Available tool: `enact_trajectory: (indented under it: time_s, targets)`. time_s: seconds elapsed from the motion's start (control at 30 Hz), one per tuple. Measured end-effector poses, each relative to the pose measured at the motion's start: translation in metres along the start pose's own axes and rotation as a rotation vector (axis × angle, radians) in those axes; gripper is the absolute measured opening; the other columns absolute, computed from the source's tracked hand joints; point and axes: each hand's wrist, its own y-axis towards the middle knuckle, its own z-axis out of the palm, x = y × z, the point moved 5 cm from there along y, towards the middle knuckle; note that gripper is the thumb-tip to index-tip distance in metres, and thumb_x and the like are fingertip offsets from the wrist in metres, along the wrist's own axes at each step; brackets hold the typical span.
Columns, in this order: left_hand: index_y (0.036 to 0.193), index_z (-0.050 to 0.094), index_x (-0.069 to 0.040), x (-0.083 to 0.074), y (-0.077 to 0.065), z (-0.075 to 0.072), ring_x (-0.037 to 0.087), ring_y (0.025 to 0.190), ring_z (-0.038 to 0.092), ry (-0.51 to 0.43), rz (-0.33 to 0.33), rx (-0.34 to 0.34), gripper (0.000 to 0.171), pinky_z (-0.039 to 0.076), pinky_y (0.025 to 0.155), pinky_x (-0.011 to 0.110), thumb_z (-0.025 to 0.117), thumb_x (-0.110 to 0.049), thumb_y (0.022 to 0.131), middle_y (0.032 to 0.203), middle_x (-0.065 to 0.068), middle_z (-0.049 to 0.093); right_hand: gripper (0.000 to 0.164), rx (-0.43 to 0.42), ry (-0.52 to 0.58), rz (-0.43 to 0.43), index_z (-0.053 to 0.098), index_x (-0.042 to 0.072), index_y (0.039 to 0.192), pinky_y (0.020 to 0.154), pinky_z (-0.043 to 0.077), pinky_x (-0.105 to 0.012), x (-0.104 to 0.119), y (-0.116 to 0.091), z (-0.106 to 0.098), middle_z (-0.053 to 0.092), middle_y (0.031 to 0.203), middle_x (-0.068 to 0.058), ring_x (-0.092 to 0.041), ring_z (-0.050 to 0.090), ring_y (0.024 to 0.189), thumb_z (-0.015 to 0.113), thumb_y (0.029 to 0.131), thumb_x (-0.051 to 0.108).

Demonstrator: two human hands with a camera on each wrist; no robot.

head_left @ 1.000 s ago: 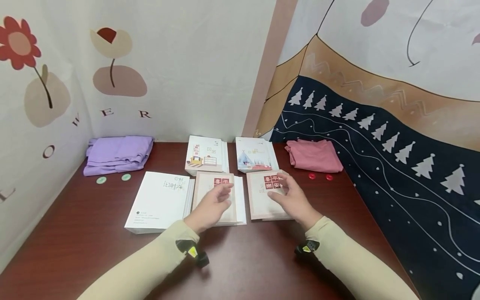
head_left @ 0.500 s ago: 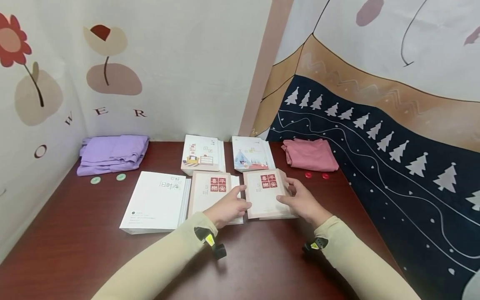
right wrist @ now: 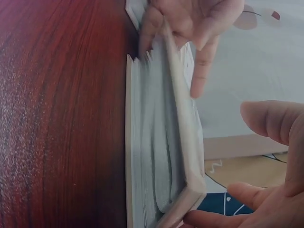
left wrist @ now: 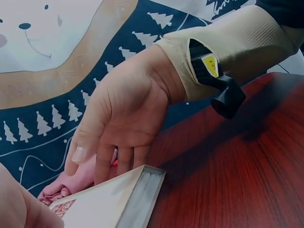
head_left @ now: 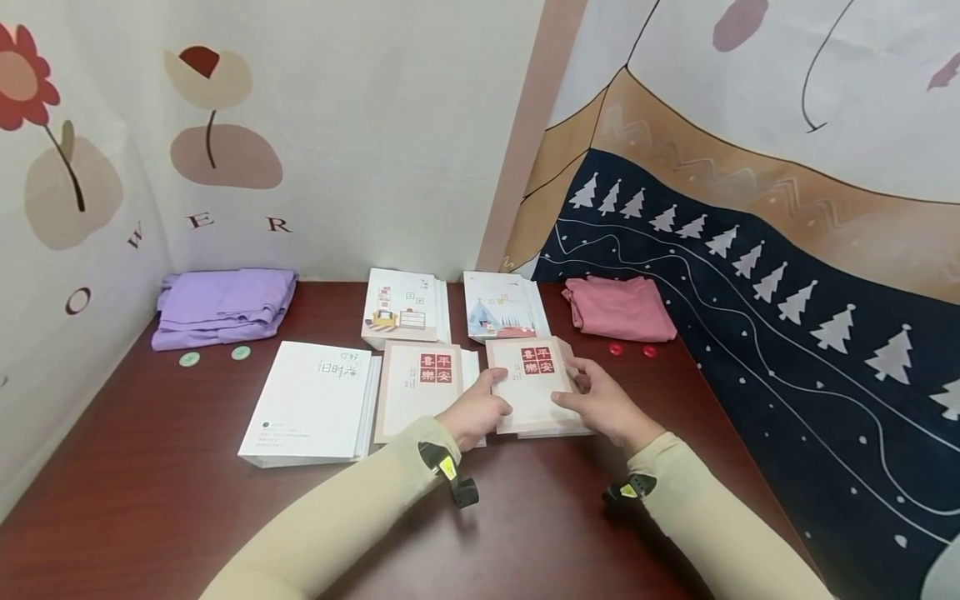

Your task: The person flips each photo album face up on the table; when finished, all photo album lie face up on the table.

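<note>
In the head view, a photo album (head_left: 534,398) with a cream cover and red characters lies at right of the front row. My left hand (head_left: 474,410) grips its left edge, thumb over the cover. The right wrist view shows the cover (right wrist: 183,90) tilted up toward the left hand (right wrist: 183,23), with loose inner pages (right wrist: 154,133) under it. My right hand (head_left: 603,406) is at the album's right edge, fingers fairly straight, and a fingertip meets the corner in the right wrist view. The left wrist view shows that right hand (left wrist: 128,104) behind the album (left wrist: 109,199).
A matching album (head_left: 416,392) and a larger white one (head_left: 307,404) lie to the left. Two illustrated albums (head_left: 405,308) form the back row. Folded purple cloth (head_left: 225,307) with green buttons (head_left: 190,359) is at left, pink cloth (head_left: 618,308) with red buttons (head_left: 616,350) at right.
Both hands have moved right and come to the sides of the right-hand cream album. The left hand now grips its left edge, and the cover there has risen slightly.
</note>
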Motion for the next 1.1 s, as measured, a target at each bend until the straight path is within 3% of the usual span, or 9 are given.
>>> enact_trajectory:
  time_s: [0.07,0.17,0.47,0.7,1.0,1.1]
  targets:
    - [0.16,0.026,0.006,-0.0006,0.0009,0.0016,0.044,0.156,0.021,0.006,0.006,0.002,0.082,0.017,0.129,0.058,0.054,0.013,0.083,0.169,0.029,0.02,0.083,0.001,0.0,-0.002,0.027,0.002,0.163,0.111,0.045,-0.065,-0.0006,0.0003,0.0001,0.034,0.163,-0.031,-0.047,0.04,0.146,0.074,0.098,0.022]
    - [0.159,0.026,0.007,-0.0017,0.0011,0.0031,0.045,0.158,0.017,0.023,0.001,0.005,0.082,0.014,0.129,0.059,0.054,0.012,0.082,0.17,0.029,0.019,0.083,0.002,0.0,0.0,0.028,0.003,0.163,0.111,0.047,-0.064,-0.0009,0.0004,0.0006,0.035,0.163,-0.031,-0.046,0.043,0.144,0.075,0.098,0.022]
    - [0.159,0.028,0.007,-0.0039,-0.0006,0.0028,0.046,0.158,0.017,0.008,-0.019,-0.029,0.08,0.014,0.129,0.062,0.053,0.012,0.083,0.168,0.03,0.021,0.081,0.009,0.008,-0.024,0.029,-0.001,0.161,0.112,0.047,-0.062,-0.0006,0.0016,0.003,0.036,0.161,-0.034,-0.046,0.044,0.142,0.075,0.097,0.021]
    - [0.159,0.029,0.004,-0.0038,0.0016,0.004,0.044,0.148,0.029,0.018,-0.007,-0.021,0.083,0.023,0.126,0.059,0.054,0.012,0.08,0.167,0.03,0.023,0.079,-0.001,-0.013,-0.031,0.033,0.0,0.16,0.113,0.045,-0.061,0.0009,0.0009,0.0033,0.039,0.16,-0.033,-0.045,0.046,0.142,0.075,0.097,0.022]
    - [0.16,0.027,0.005,-0.002,0.001,0.0002,0.046,0.157,0.018,-0.005,-0.02,-0.031,0.083,0.017,0.128,0.062,0.053,0.014,0.082,0.17,0.028,0.02,0.079,-0.003,-0.031,-0.017,0.033,0.001,0.16,0.116,0.042,-0.062,0.0022,0.0017,0.0038,0.038,0.161,-0.032,-0.046,0.044,0.144,0.075,0.097,0.022]
    - [0.159,0.029,0.004,-0.0003,0.0024,-0.0013,0.045,0.156,0.021,-0.008,-0.017,-0.045,0.082,0.022,0.127,0.062,0.054,0.013,0.082,0.169,0.027,0.022,0.079,-0.003,-0.033,-0.02,0.033,0.0,0.16,0.117,0.041,-0.061,0.0033,0.002,0.0044,0.038,0.161,-0.033,-0.046,0.043,0.145,0.075,0.097,0.022]
